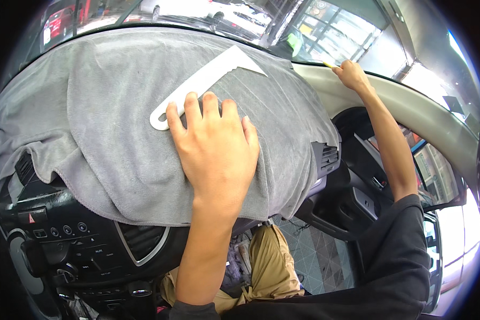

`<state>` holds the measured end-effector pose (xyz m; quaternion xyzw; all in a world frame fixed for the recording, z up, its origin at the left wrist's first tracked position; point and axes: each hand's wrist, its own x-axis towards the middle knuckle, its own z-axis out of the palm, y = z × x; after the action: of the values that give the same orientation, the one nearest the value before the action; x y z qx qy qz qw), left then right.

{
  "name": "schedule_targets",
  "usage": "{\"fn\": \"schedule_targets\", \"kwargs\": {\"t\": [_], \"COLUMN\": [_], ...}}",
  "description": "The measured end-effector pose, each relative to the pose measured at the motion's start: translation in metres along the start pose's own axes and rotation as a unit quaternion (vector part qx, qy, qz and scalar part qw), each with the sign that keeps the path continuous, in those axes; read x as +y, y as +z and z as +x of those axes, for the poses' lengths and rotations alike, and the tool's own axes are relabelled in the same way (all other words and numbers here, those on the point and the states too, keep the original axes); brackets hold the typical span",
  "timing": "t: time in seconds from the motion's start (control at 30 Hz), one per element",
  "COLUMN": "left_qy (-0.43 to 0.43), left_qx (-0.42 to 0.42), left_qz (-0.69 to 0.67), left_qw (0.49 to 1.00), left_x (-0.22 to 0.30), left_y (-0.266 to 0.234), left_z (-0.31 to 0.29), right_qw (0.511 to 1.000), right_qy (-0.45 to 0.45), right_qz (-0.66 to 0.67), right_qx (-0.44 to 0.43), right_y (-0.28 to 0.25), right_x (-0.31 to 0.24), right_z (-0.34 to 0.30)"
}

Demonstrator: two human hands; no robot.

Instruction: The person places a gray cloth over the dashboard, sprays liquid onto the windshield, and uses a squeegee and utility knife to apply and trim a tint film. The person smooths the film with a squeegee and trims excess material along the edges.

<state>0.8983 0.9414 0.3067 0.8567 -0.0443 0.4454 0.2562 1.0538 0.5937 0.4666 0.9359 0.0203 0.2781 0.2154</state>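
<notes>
My left hand (213, 144) lies palm down on a grey towel (117, 144) spread over the dashboard, its fingers apart. The index and middle fingertips reach the handle end of a long white plastic scraper (197, 80), which has a slanted pointed blade and a slot in its handle. The scraper lies flat on the towel; my hand is not wrapped round it. At the far right, my right hand (352, 76) is closed on a small yellow tool (329, 65), by the lower corner of the windshield. Only the tool's tip shows, so I cannot tell its kind.
The windshield (234, 21) curves along the far side, meeting a beige pillar (378, 88) at the right. An open car door (357, 205) stands below my right arm. An air vent (327, 156) and the centre console (80, 245) border the towel.
</notes>
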Motion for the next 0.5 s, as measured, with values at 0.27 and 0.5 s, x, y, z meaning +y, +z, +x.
{"fn": "schedule_targets", "kwargs": {"t": [0.27, 0.5], "left_qy": [-0.007, -0.004], "left_qx": [0.0, -0.015], "left_qz": [0.026, 0.03], "left_qw": [1.0, 0.999], "left_x": [-0.003, -0.005], "left_y": [0.0, 0.0], "left_z": [0.005, 0.0], "right_qw": [0.999, 0.991], "right_qy": [-0.026, 0.049], "right_qz": [-0.042, -0.091], "right_qx": [0.008, -0.083], "right_y": [-0.005, -0.043], "right_x": [-0.04, -0.022], "right_z": [0.023, -0.005]}}
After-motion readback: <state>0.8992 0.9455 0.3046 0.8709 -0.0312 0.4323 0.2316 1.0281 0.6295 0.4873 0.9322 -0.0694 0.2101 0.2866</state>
